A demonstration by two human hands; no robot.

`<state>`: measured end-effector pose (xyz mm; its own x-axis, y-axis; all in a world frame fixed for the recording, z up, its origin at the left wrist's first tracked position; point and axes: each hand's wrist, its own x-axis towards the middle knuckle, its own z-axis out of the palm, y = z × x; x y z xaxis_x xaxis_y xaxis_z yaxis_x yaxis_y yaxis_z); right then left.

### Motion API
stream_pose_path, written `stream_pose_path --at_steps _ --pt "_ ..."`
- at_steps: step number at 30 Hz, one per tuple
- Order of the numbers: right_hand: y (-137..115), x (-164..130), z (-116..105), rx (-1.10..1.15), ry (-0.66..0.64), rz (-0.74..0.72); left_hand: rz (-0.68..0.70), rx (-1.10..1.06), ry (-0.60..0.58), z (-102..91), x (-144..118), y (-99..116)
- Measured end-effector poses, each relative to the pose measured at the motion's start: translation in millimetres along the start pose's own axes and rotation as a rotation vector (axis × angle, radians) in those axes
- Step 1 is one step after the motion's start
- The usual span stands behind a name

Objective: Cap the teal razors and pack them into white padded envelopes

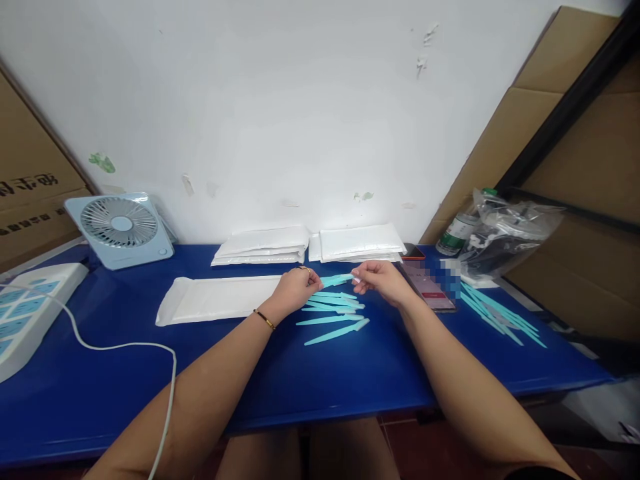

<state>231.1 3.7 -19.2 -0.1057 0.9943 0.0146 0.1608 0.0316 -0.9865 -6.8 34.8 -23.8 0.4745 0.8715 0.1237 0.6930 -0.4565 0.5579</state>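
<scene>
Over the blue table [310,380], my left hand [296,287] and my right hand [383,280] together pinch a thin light-blue plastic stick [337,279], one hand at each end. Just below them several more light-blue sticks [333,313] lie loose on the table. A flat white padded envelope [215,299] rests open-ended to the left of my left hand. My left wrist wears a gold bracelet, and a ring is on one finger.
Two stacks of white envelopes [310,245] lie against the wall. A phone [430,287] and another bunch of blue sticks [500,317] sit at the right, near a plastic bag and a bottle [457,233]. A small fan [120,227], a power strip [30,307] and its white cable occupy the left.
</scene>
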Motion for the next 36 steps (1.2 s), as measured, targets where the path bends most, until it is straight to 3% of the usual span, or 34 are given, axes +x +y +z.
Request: stream_pose_path --at_steps 3,6,9,15,18,21,25,28,36 --pt "0.9 -0.2 -10.5 -0.336 0.08 -0.042 0.021 0.051 -0.058 -1.0 -3.0 3.7" --pt "4.7 1.6 -21.5 -0.713 0.218 -0.108 0.052 0.192 -0.012 -1.5 -4.8 7.2" --pt "10.8 5.2 -23.3 -0.902 0.208 -0.11 0.08 0.272 -0.015 -1.5 -5.6 10.4" --pt "18.1 12.4 -7.1 -1.15 0.146 -0.223 0.059 0.274 -0.127 -3.0 -6.4 16.1" --pt "16.6 11.9 -6.2 -1.11 0.166 -0.233 0.05 0.228 -0.16 -2.8 -6.7 15.4" --pt "11.4 6.4 -16.5 -0.832 0.127 -0.188 0.036 0.158 -0.155 -1.1 -6.5 10.9" --pt "1.4 -5.1 -31.7 -0.493 -0.121 -0.105 0.027 0.085 -0.135 2.0 -5.1 4.3" --pt "-2.2 -9.8 -34.0 -0.496 -0.237 -0.073 0.028 0.084 -0.121 2.6 -3.8 3.2" --pt "4.2 -5.1 -31.3 -0.594 -0.21 -0.086 0.034 0.1 -0.047 0.7 -2.1 3.0"
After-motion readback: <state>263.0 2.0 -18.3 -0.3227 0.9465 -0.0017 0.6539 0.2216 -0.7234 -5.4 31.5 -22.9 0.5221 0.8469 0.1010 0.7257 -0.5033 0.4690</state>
